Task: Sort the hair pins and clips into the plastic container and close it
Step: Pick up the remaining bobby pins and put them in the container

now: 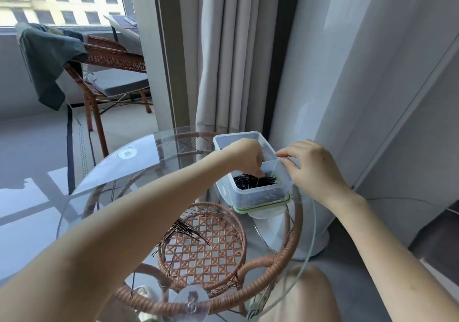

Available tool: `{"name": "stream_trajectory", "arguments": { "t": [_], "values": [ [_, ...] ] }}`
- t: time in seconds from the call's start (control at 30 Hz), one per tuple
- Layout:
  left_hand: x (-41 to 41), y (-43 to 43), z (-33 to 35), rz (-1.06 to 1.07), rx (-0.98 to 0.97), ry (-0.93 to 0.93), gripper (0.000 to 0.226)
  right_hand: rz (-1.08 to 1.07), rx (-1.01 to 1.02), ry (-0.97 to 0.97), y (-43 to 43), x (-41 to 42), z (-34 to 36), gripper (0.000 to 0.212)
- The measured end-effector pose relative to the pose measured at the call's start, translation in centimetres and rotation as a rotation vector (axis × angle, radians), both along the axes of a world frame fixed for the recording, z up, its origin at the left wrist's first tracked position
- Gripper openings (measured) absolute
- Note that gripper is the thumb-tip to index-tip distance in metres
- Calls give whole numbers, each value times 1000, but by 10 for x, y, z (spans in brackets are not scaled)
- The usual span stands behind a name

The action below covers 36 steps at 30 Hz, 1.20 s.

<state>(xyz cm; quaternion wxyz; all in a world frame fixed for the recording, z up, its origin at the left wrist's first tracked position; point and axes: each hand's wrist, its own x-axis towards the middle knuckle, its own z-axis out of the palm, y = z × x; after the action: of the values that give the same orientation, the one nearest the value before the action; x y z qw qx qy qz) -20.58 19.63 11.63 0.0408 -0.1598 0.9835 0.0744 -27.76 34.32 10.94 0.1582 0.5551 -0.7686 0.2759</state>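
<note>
A clear plastic container [224, 140] with a divider stands open on its green-rimmed lid [263, 208] at the far right of the glass table. Its near compartment holds a heap of black hair pins [244, 181]. My left hand [246, 156] reaches down into that compartment, fingertips pinched on a few pins at the heap. My right hand [313, 166] grips the container's right rim, thumb and forefinger on the edge. A loose bundle of dark hair pins [182, 231] lies on the glass nearer me, with several stray pins [172, 259] beside it.
The round glass table top [139, 162] rests on a rattan frame [270, 262] with a woven shelf beneath. Curtains [223, 61] and a white wall panel rise behind the container. A rattan chair [109, 56] with a green cloth stands far left.
</note>
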Motion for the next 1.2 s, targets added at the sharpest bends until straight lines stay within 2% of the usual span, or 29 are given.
{"name": "stream_trajectory", "arguments": {
  "t": [0.07,0.17,0.23,0.3,0.43,0.53,0.6,0.7,0.8,0.87,0.9,0.97,1.03,1.1,1.2],
  "values": [
    [7,-13,-1,16,12,31,26,-2,28,-63,-11,1,-4,16],
    [19,-32,-10,19,18,-10,39,-6,226,-250,-32,4,-13,22],
    [19,-42,-16,17,-7,-17,29,21,380,-361,-42,11,-20,19],
    [14,-46,-16,13,13,-40,25,20,468,-367,-49,16,-26,14],
    [3,-36,-14,20,-29,-262,45,-44,529,-351,-52,12,-26,17],
    [-2,-36,-16,37,1,-174,36,-24,662,-305,-54,6,-23,39],
    [4,-42,-12,94,160,-21,32,6,720,-309,-56,4,-24,54],
    [27,-50,-3,151,276,178,27,15,637,-343,-52,9,-23,57],
    [68,-50,-1,181,219,309,26,-15,323,-209,-37,30,-16,47],
    [106,-50,-8,161,186,250,26,80,125,-248,-23,56,-12,30],
    [128,-49,-14,129,166,161,28,167,135,-305,-15,72,-11,28],
    [169,-43,-28,74,130,-58,50,301,365,-379,-6,104,-18,43],
    [200,-35,-40,100,96,-237,91,276,606,-261,-7,124,-40,67],
    [223,-27,-56,187,54,-237,117,149,723,-186,-17,135,-60,84],
    [247,-18,-75,336,24,-98,117,61,706,-163,-41,144,-78,97]
  ]
}}
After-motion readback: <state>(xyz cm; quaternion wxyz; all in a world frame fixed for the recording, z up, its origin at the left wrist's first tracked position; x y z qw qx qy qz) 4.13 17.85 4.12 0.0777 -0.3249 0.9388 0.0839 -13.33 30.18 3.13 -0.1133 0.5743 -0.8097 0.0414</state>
